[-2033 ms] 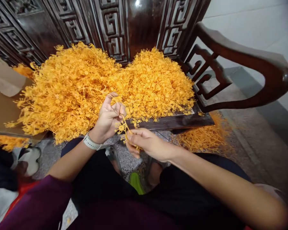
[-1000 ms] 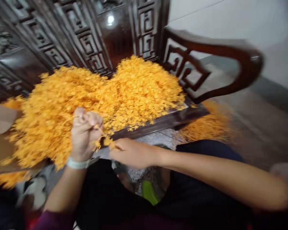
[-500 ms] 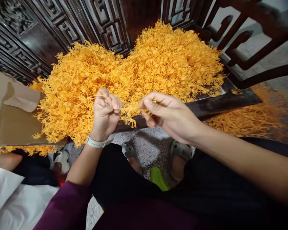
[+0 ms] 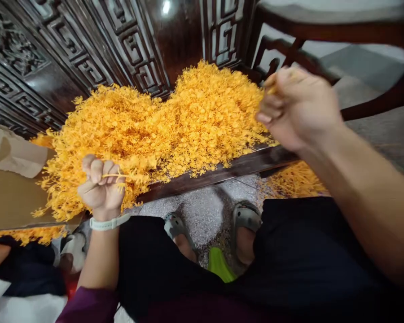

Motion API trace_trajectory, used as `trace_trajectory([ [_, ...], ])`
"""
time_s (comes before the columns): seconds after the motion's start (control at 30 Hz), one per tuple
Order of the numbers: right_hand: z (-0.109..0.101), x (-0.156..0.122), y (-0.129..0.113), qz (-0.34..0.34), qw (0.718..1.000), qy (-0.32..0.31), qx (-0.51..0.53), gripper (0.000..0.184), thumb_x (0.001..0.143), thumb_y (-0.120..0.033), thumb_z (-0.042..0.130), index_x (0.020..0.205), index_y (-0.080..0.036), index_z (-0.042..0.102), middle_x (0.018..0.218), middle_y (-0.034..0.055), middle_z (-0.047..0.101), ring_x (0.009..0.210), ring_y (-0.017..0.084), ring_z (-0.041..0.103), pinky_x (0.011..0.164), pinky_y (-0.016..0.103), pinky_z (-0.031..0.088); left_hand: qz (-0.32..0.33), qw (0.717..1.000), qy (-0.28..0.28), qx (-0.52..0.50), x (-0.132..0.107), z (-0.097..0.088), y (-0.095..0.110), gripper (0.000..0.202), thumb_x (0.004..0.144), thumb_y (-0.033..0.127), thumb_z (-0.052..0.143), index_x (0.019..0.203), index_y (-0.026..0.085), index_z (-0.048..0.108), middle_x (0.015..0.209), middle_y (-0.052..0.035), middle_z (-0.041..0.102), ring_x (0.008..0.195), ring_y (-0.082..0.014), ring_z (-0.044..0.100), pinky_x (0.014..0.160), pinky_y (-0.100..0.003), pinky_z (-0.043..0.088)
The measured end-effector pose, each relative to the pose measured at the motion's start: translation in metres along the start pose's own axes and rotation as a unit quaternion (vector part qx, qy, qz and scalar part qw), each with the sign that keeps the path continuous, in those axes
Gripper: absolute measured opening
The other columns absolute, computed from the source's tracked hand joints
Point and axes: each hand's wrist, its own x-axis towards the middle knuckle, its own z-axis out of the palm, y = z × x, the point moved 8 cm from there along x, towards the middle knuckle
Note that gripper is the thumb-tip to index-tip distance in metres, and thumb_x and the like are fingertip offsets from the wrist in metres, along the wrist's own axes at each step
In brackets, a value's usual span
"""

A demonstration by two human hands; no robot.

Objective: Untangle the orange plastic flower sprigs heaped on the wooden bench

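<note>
A big heap of orange-yellow artificial flower sprigs (image 4: 202, 116) lies on a dark wooden seat (image 4: 218, 176). In front of the heap's left part, my left hand (image 4: 103, 186) is closed with the palm up, pinching a thin yellow sprig (image 4: 112, 176) whose tip points right. My right hand (image 4: 299, 105) is raised at the heap's right end, before the chair's armrest. Its fingers are curled and smeared by motion; a bit of orange shows at the fingertips, too blurred to name.
A carved dark wooden backrest (image 4: 131, 45) stands behind the heap, and a curved armrest (image 4: 377, 101) at the right. A cardboard box (image 4: 16, 193) is at the left, near a person's leg (image 4: 23, 269). Thin orange stems (image 4: 292, 179) lie below the seat's right end.
My hands have parted from the middle: the left moved left and down with its sprig, the right moved up and right. The yellow strand between them no longer joins the hands.
</note>
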Motion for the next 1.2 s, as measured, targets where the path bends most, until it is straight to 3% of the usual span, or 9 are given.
trace_trajectory([
  [0.1, 0.039, -0.035, 0.003, 0.091, 0.953, -0.276, -0.09, 0.005, 0.088, -0.019, 0.073, 0.088, -0.015, 0.075, 0.064, -0.0057, 0.065, 0.054, 0.003, 0.054, 0.051, 0.021, 0.037, -0.073, 0.997, 0.007, -0.004, -0.003, -0.008, -0.016, 0.049, 0.054, -0.01, 0.075, 0.077, 0.02, 0.043, 0.053, 0.01, 0.037, 0.047, -0.0058, 0.035, 0.047, -0.019, 0.034],
  [0.2, 0.077, -0.11, 0.012, 0.252, 0.775, -0.563, -0.141, 0.022, 0.076, -0.026, 0.089, 0.089, -0.015, 0.074, 0.076, 0.0019, 0.074, 0.064, 0.011, 0.067, 0.057, 0.02, 0.051, -0.112, 0.994, -0.011, -0.016, -0.008, 0.001, -0.03, 0.048, 0.054, -0.007, 0.076, 0.077, 0.019, 0.043, 0.052, 0.0093, 0.037, 0.046, -0.0068, 0.035, 0.047, -0.021, 0.035],
  [0.27, 0.083, -0.104, 0.003, 0.262, 0.802, -0.526, -0.107, 0.033, 0.081, -0.045, 0.084, 0.087, -0.015, 0.071, 0.081, 0.0024, 0.074, 0.067, 0.013, 0.069, 0.062, 0.024, 0.053, -0.117, 0.993, -0.015, -0.023, -0.009, 0.006, -0.033, 0.047, 0.055, -0.007, 0.076, 0.076, 0.02, 0.043, 0.052, 0.009, 0.037, 0.046, -0.0073, 0.035, 0.047, -0.021, 0.034],
  [0.37, 0.059, -0.033, -0.011, 0.157, 0.95, -0.268, -0.041, 0.055, 0.1, -0.067, 0.048, 0.101, -0.016, 0.067, 0.108, 0.0077, 0.074, 0.082, 0.016, 0.071, 0.067, 0.03, 0.055, -0.119, 0.992, -0.022, -0.03, -0.005, 0.007, -0.033, 0.047, 0.056, -0.006, 0.079, 0.078, 0.019, 0.046, 0.053, 0.0089, 0.042, 0.046, -0.007, 0.036, 0.047, -0.021, 0.035],
  [0.5, 0.024, 0.015, 0.021, 0.16, 0.984, -0.079, 0.0, 0.048, 0.098, -0.06, 0.057, 0.12, -0.018, 0.059, 0.13, 0.0199, 0.062, 0.091, 0.023, 0.069, 0.066, 0.036, 0.059, -0.137, 0.99, -0.026, -0.011, -0.001, 0.001, -0.041, 0.049, 0.058, 0.0, 0.088, 0.084, 0.019, 0.053, 0.058, 0.0086, 0.052, 0.052, -0.009, 0.045, 0.051, -0.022, 0.044],
  [0.63, 0.041, -0.002, 0.062, 0.202, 0.965, -0.147, -0.078, 0.026, 0.095, -0.038, 0.07, 0.108, -0.018, 0.061, 0.125, 0.016, 0.063, 0.076, 0.016, 0.062, 0.06, 0.029, 0.052, -0.147, 0.988, 0.006, 0.039, -0.005, -0.003, -0.058, 0.054, 0.059, 0.012, 0.099, 0.095, 0.022, 0.061, 0.07, 0.0088, 0.065, 0.078, -0.0148, 0.067, 0.07, -0.027, 0.058],
  [0.83, 0.1, -0.057, 0.079, 0.241, 0.925, -0.293, 0.033, 0.037, 0.093, -0.053, 0.074, 0.107, -0.019, 0.065, 0.123, 0.0094, 0.065, 0.094, 0.016, 0.063, 0.076, 0.028, 0.054, -0.134, 0.989, -0.005, 0.056, -0.014, 0.033, -0.089, 0.039, 0.071, 0.016, 0.096, 0.089, 0.023, 0.062, 0.088, 0.0062, 0.075, 0.092, -0.0111, 0.073, 0.085, -0.021, 0.057],
  [1.0, 0.12, -0.067, 0.074, 0.28, 0.891, -0.276, 0.227, 0.035, 0.084, -0.042, 0.085, 0.098, -0.019, 0.063, 0.103, 0.0054, 0.068, 0.085, 0.015, 0.062, 0.076, 0.029, 0.055, -0.111, 0.99, -0.038, 0.081, -0.005, 0.072, -0.096, 0.029, 0.084, 0.01, 0.085, 0.085, 0.021, 0.057, 0.094, 0.0018, 0.075, 0.095, -0.0123, 0.074, 0.081, -0.021, 0.057],
  [1.2, 0.106, -0.047, 0.071, 0.227, 0.933, -0.214, 0.178, 0.026, 0.085, -0.03, 0.083, 0.085, -0.017, 0.06, 0.073, -0.0029, 0.052, 0.061, 0.008, 0.043, 0.055, 0.023, 0.039, -0.168, 0.985, 0.006, 0.034, 0.005, 0.095, -0.1, 0.018, 0.104, 0.009, 0.053, 0.092, 0.021, 0.06, 0.069, 0.0041, 0.051, 0.065, -0.0093, 0.059, 0.067, -0.02, 0.051],
])
